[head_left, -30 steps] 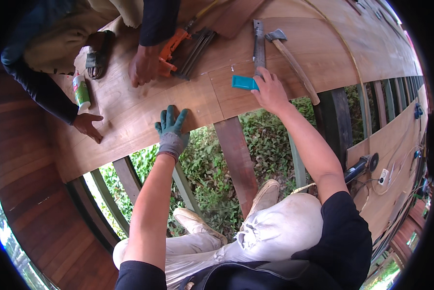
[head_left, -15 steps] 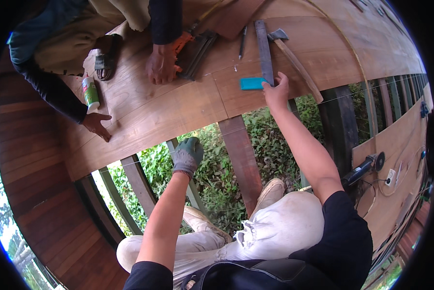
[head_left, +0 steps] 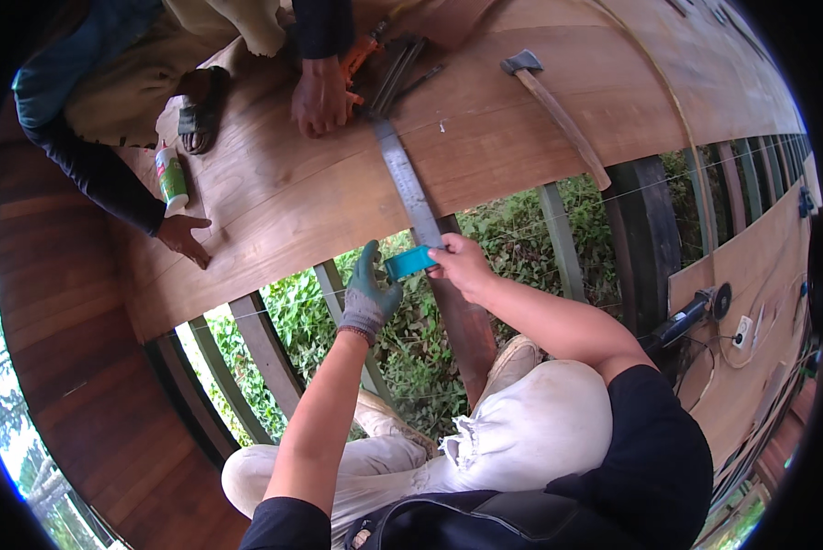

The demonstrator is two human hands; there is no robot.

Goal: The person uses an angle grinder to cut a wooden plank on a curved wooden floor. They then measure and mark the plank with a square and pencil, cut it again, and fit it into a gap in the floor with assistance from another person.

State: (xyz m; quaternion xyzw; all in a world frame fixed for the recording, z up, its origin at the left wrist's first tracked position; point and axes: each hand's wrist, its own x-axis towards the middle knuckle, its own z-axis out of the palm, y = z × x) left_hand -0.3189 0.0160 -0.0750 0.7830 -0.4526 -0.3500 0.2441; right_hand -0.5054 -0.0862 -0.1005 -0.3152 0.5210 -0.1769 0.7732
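A try square (head_left: pixel 400 170) with a wide metal blade and a teal handle is in my right hand (head_left: pixel 463 268), pinched where handle meets blade. Its blade reaches away from me across the edge of the wooden boards (head_left: pixel 292 215), its tip close to an orange nail gun (head_left: pixel 360 62). Just left of the handle is my left hand (head_left: pixel 372 301), in a grey-green glove, thumb and fingers spread. Whether the glove touches the handle is hard to tell.
Across from me, a person's hand (head_left: pixel 321 99) is at the nail gun; the other hand (head_left: pixel 186 240) presses the boards near a glue bottle (head_left: pixel 171 179). A hatchet (head_left: pixel 558 115) lies right. Open joists (head_left: pixel 462 321) show greenery below. An angle grinder (head_left: pixel 691 316) lies right.
My right hand has lifted the try square from beside the hatchet and brought it left and nearer me. My left hand's fingers have opened towards it. The pencil has shifted beside the nail gun.
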